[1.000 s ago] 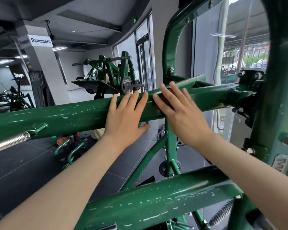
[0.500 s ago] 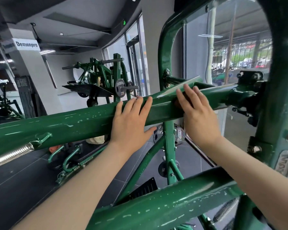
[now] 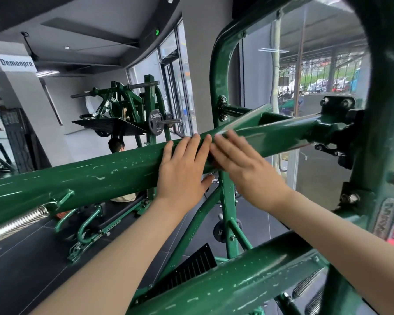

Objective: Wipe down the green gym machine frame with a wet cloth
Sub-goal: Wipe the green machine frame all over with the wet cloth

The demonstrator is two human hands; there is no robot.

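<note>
Below me the dark tiled floor (image 3: 27,264) carries the green frame (image 3: 100,176) I lean over. Its upright post (image 3: 225,201) stands on the floor ahead, and another green machine (image 3: 132,110) stands far left near the windows.

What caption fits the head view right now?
Both hands, left hand and right hand, press flat on the wet, glossy green steel frame tube; cloth not visible.

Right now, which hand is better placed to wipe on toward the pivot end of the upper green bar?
Probably the right hand. It lies flat on the upper green bar nearer the black pivot joint, with bare bar ahead. The left hand rests further from it. No cloth is clearly visible under either hand.
</note>
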